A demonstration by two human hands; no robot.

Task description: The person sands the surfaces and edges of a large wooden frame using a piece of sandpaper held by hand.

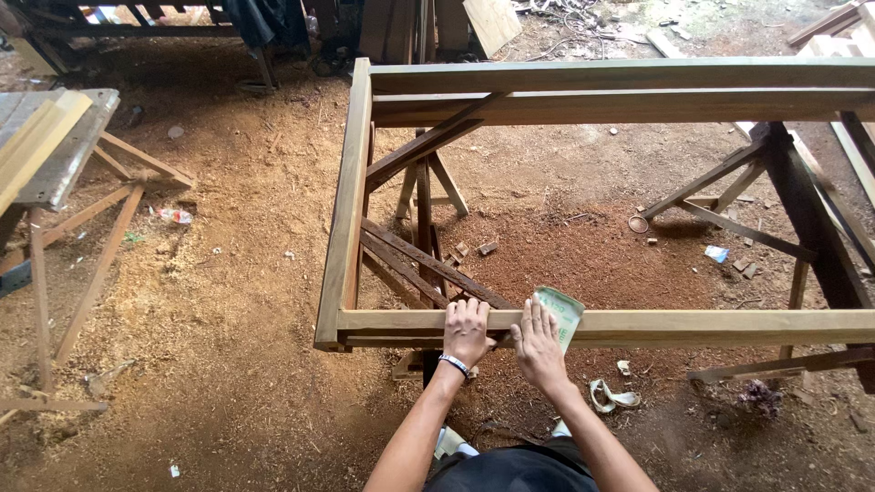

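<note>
A large rectangular wooden frame [350,210] rests on dark trestles above a sawdust floor. My left hand [467,330] lies flat on the frame's near rail [693,324], fingers spread, with a bracelet on the wrist. Just to its right, my right hand [539,343] presses a folded sheet of sandpaper [562,311], green-printed on its back, against the same rail. Both forearms reach up from the bottom of the view.
A trestle [427,205] stands under the frame's left end and another [802,214] under the right. A second bench with planks [46,146] is at the left. Used sandpaper scraps [611,396] and wood offcuts [488,248] lie on the sawdust.
</note>
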